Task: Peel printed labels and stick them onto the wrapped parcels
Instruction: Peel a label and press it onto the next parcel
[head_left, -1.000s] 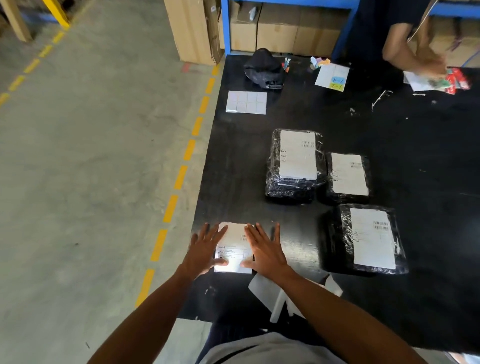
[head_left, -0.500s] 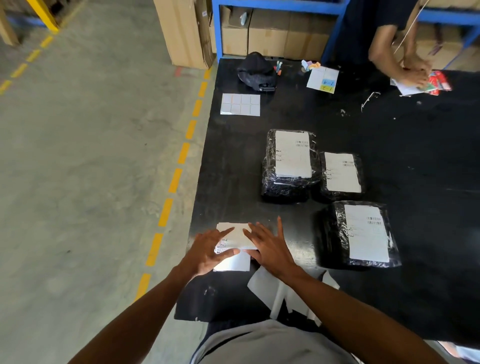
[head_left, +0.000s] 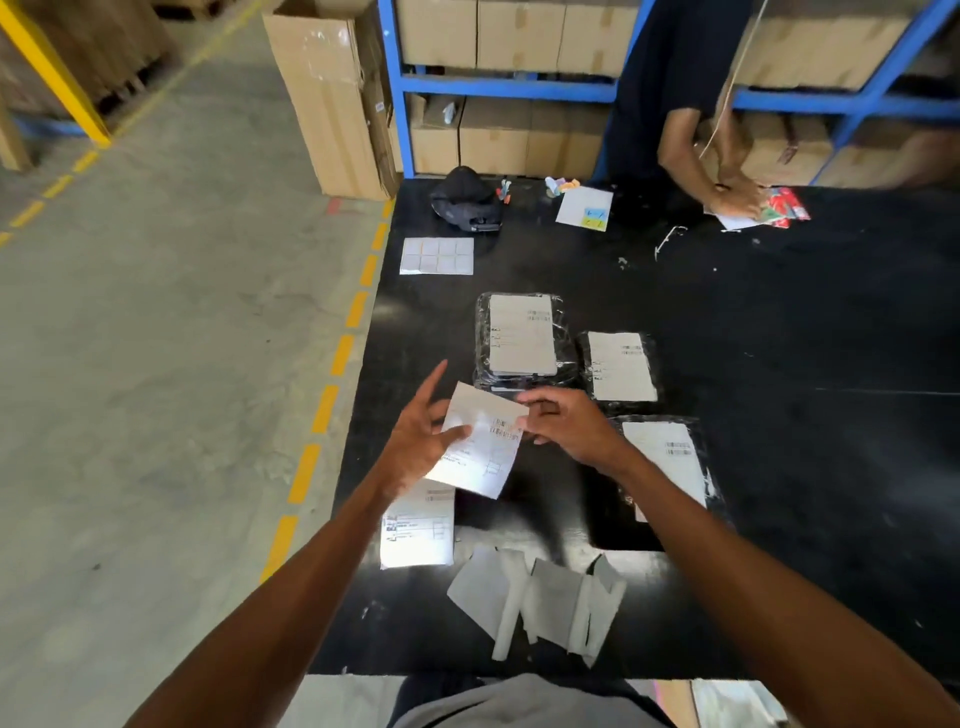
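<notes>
A white printed label (head_left: 483, 447) is lifted above the black table (head_left: 779, 415). My left hand (head_left: 415, 441) pinches its left edge between thumb and fingers, with the index finger pointing up. My right hand (head_left: 571, 423) pinches its upper right corner. More printed labels (head_left: 418, 527) lie on the table below, near the left edge. Three black wrapped parcels carry white labels: one at the back (head_left: 522, 335), one to its right (head_left: 621, 366), and one nearer (head_left: 670, 467), partly hidden by my right forearm.
Peeled backing papers (head_left: 540, 597) lie crumpled at the table's near edge. A blank sticker sheet (head_left: 437, 255), a black cap (head_left: 465, 202) and a notepad (head_left: 584, 208) sit at the back. Another person (head_left: 727, 192) works at the far right. Cardboard boxes (head_left: 332, 98) fill blue shelving behind.
Both hands left the label stack, where they lay flat, and lifted one label off it toward the parcels. The head view moved closer and up.
</notes>
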